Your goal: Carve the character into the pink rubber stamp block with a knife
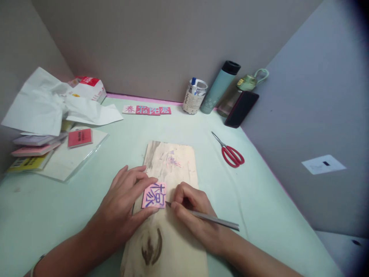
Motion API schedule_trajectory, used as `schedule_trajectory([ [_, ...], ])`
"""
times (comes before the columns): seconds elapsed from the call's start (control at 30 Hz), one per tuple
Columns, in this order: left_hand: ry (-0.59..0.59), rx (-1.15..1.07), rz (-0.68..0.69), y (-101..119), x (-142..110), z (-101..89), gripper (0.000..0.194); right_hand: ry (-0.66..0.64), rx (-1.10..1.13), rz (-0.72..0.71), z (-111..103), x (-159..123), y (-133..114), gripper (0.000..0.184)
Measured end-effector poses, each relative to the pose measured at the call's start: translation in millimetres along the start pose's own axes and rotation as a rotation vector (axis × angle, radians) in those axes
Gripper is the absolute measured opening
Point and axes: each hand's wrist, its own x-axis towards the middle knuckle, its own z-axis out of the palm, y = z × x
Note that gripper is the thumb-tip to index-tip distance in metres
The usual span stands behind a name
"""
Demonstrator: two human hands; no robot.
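My left hand (122, 200) grips a small pink square block (159, 195) between thumb and fingers. A dark purple character with pale cut-like lines covers its top face. The block rests on a worn wooden board (184, 246) with brown and purple stains. In my right hand (198, 209), held like a pen, is a slim silver craft knife (220, 221). Its dark pointed tip is at the block's right edge; whether it touches is hard to tell. Red-handled scissors (233, 155) lie on the table to the right of the board.
Four-sided character tiles (142, 110) stand in a row at the back. Behind are a jar (192, 102) with a pen, a blue flask (216, 90), a green bottle (247, 82) and a leaning phone (242, 109). White paper (37, 104) and packets (80, 137) pile up left.
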Motion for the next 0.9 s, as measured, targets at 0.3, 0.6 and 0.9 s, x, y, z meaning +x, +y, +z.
schedule_trajectory([
  [0.3, 0.001, -0.015, -0.001, -0.7, 0.0, 0.2, 0.039, -0.035, -0.01, -0.021, -1.4, 0.0, 1.7, 0.017],
  [0.6, 0.005, 0.002, 0.002, -0.6, 0.1, 0.1, 0.039, -0.037, -0.01, -0.017, -1.3, -0.2, 3.7, 0.017],
  [0.9, 0.074, 0.096, 0.058, 6.6, 1.7, 3.1, 0.031, 0.08, 0.049, 0.028, 5.5, 0.0, 2.3, 0.021],
])
